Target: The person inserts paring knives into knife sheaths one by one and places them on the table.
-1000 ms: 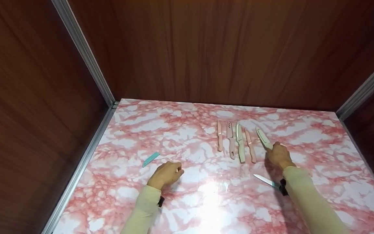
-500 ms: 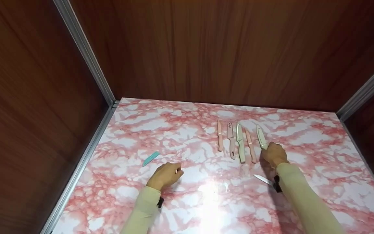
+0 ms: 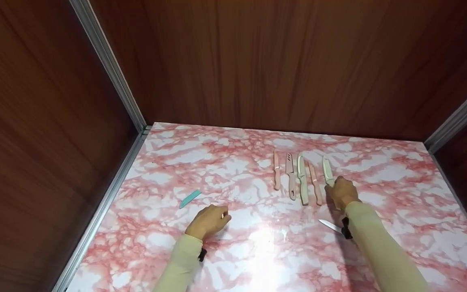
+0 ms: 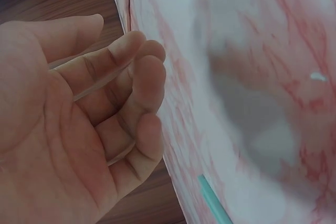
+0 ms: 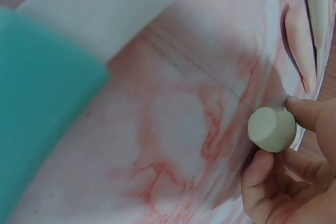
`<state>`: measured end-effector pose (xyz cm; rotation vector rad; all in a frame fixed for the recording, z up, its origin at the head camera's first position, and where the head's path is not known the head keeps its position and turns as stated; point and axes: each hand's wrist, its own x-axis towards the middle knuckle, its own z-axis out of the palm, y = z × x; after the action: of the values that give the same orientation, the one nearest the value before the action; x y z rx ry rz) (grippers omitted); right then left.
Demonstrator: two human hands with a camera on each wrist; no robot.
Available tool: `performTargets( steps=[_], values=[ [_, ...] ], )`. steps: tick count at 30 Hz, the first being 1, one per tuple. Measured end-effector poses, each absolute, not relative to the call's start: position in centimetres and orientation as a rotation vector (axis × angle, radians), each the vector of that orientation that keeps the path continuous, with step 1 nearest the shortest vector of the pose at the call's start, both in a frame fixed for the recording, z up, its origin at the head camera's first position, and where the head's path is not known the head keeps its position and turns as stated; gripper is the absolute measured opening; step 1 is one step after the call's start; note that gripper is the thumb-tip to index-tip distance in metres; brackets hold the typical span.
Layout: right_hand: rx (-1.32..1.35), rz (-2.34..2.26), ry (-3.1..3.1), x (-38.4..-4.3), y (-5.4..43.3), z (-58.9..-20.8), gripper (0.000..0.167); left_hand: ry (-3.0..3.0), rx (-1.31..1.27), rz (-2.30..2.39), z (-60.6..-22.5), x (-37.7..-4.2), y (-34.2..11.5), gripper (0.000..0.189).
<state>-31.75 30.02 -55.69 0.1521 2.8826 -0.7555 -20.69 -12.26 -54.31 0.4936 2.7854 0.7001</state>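
Note:
My right hand (image 3: 342, 192) grips the handle of a pale green sheathed knife (image 3: 327, 167), whose tip points to the back wall. In the right wrist view, thumb and fingers close around the handle's butt end (image 5: 273, 129). Left of it lie a thin peach knife (image 3: 315, 186), a larger pale green knife (image 3: 303, 182), a pinkish-beige knife (image 3: 291, 178) and another peach knife (image 3: 277, 174). My left hand (image 3: 208, 221) holds nothing, fingers loosely curled, palm visible in its wrist view. A teal blade cover (image 3: 190, 198) lies just beyond it.
Under my right wrist lies a bare white-bladed knife (image 3: 329, 225); its teal handle (image 5: 47, 103) looms close in the right wrist view. The pink-and-white marbled table (image 3: 241, 247) is bounded by a wooden back wall (image 3: 258, 69) and side panels with metal rails.
My right hand has shifted slightly left, turning the pale green knife straighter, more in line with the row. The sleeve now covers the teal handle. The left hand has stayed nearly still.

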Motion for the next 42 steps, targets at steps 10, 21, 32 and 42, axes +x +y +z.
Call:
performTargets(
  steps=[10,21,32,42],
  values=[
    [0.113,-0.664,2.835,-31.3,30.4,-55.1,0.048,2.793,0.492,0.699,-54.2,-20.7,-12.4,0.017],
    [-0.051,-0.566,2.819,-28.5,30.7,-54.3,0.041,2.841,0.497,0.647,-55.1,-20.8,-12.8,0.017],
    [-0.155,-0.505,2.798,-24.8,32.0,-54.2,0.034,2.898,0.479,0.614,-55.6,-21.4,-14.0,0.011],
    [-0.311,-0.508,2.844,-22.8,33.0,-55.2,0.029,3.046,0.346,0.573,-55.3,-22.7,-16.0,0.014]
  ],
)
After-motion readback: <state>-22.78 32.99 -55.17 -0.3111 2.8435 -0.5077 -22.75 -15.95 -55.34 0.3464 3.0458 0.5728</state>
